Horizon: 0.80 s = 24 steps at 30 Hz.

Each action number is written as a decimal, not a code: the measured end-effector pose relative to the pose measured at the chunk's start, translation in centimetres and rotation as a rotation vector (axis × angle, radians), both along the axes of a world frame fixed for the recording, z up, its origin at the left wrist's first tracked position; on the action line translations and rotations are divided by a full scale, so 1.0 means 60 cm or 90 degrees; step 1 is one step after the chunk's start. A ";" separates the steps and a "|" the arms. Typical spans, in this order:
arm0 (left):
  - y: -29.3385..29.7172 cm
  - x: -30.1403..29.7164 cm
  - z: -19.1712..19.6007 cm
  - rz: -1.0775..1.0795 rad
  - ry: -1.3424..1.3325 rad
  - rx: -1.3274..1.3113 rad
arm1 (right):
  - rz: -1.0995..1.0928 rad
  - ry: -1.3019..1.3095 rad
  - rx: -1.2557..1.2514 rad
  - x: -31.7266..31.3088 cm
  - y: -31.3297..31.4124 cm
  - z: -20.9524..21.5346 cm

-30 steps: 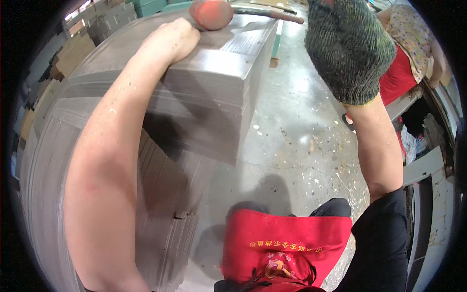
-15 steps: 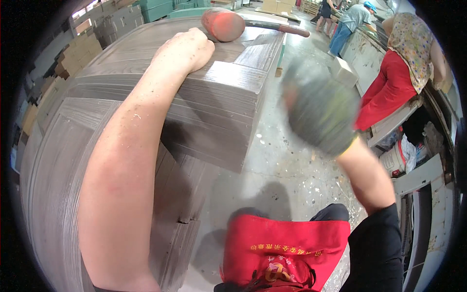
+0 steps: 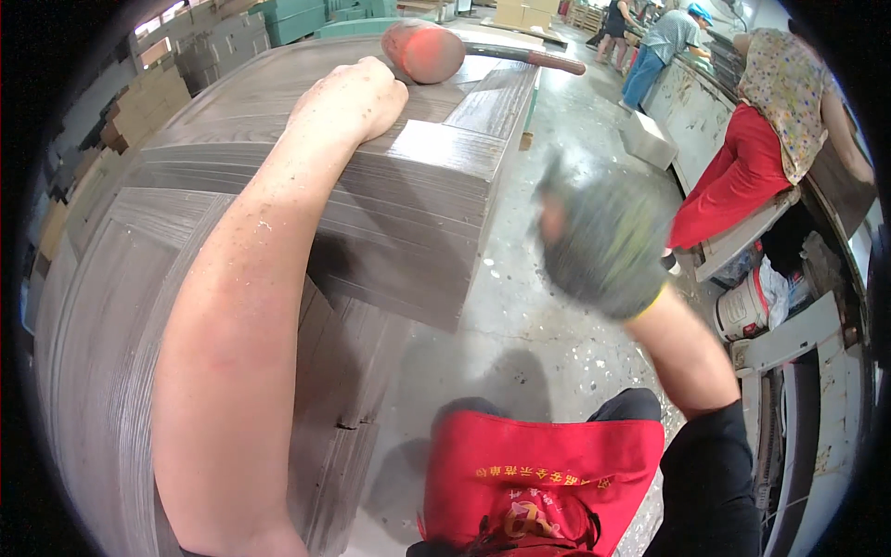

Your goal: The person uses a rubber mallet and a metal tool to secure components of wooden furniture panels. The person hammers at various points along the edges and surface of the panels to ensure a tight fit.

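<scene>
- Below and around the left fist, the tall stack of grey-brown wood-grain panels [image 3: 399, 200] is seen in the same place as half a second ago.
- Beyond the gloved hand to the right, a co-worker in red trousers [image 3: 770, 139] is now left mostly uncovered; a second ago more was hidden by the glove.
- Just beyond the left fist, the mallet [image 3: 450, 53] is laid on the stack, its handle pointed rightward.
- The gloved right hand [image 3: 608, 241], raised high a second ago, has been lowered over the aisle; it is blurred, so its grip cannot be told.
- The bare left hand [image 3: 357, 97] is kept curled on the stack; whether anything is clamped cannot be told.
</scene>
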<state>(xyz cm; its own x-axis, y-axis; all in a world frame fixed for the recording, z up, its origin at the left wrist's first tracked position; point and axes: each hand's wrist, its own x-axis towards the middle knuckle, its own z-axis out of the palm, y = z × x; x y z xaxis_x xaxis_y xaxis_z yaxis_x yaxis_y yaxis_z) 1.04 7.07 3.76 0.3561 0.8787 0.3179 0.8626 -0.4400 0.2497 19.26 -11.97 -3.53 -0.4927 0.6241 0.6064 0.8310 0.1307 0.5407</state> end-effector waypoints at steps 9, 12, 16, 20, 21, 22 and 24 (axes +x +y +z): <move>0.003 -0.006 0.013 -0.034 -0.032 0.043 | 0.205 -0.062 -0.299 -0.057 -0.040 -0.281; -0.028 -0.011 0.033 -0.013 0.030 -0.044 | 0.169 -0.001 -0.285 -0.053 -0.033 -0.313; -0.019 -0.021 0.018 -0.088 0.047 0.056 | 0.160 -0.001 -0.258 -0.042 -0.014 -0.307; -0.016 0.005 0.015 -0.042 -0.007 0.034 | 0.099 0.013 -0.278 -0.013 -0.008 -0.310; -0.008 0.010 0.010 -0.052 -0.003 0.055 | 0.111 -0.049 -0.246 -0.002 -0.005 -0.292; -0.001 0.019 0.005 -0.064 -0.001 0.075 | 0.121 -0.111 -0.214 0.009 -0.001 -0.268; -0.012 -0.007 0.015 -0.018 0.009 0.053 | 0.107 -0.085 -0.130 -0.025 0.020 -0.161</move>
